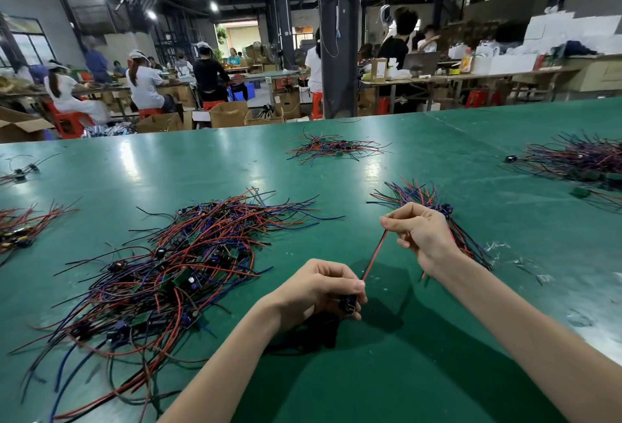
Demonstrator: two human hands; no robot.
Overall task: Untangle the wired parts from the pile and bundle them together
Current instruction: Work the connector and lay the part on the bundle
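Observation:
A tangled pile [175, 264] of red, blue and black wires with small circuit boards lies on the green table [336, 193] at the left centre. My left hand [319, 291] grips one wired part by its dark component [348, 305] just above the table. From it a red and black wire pair [375, 254] runs taut up to my right hand [420, 234], which pinches the wires' far end. Behind my right hand lies a gathered bundle [427, 200] of wired parts, its wires fanned out.
Other wire heaps lie on the table: a small one [333, 148] at the far centre, a large one [579, 160] at the far right, two [20, 227] at the left edge. White scraps [538, 274] litter the right side. People work at benches beyond the table.

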